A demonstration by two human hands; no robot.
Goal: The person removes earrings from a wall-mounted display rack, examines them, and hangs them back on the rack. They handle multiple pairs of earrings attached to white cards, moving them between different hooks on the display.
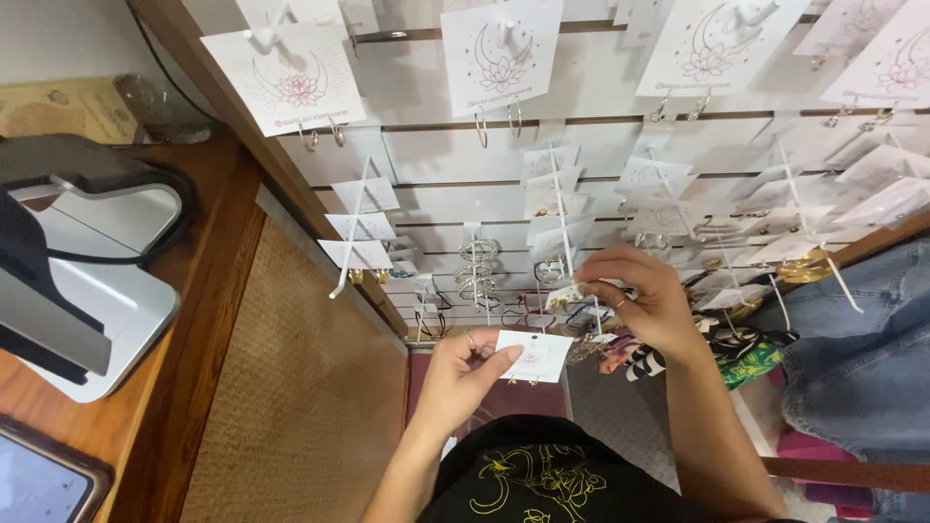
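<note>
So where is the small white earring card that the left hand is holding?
In the head view, the small white earring card sits low at centre, pinched by the left hand, just below the right hand and in front of the white slatted display wall.

Crowded card hooks (557,208) block the slatwall (436,155), bare gap beside bangles (478,266)

We face a white slatted display wall (436,155) with horizontal grooves, edged on its left by a slanting dark wooden frame (242,126). Below it we see a tan woven straw-like mat (291,387) running down the middle. To our left lies a reddish-brown wooden worktop (208,281) carrying a white flat stand (107,291) with a black cable. A pale plain wall (58,39) rises beyond it, evenly and softly lit.
</note>
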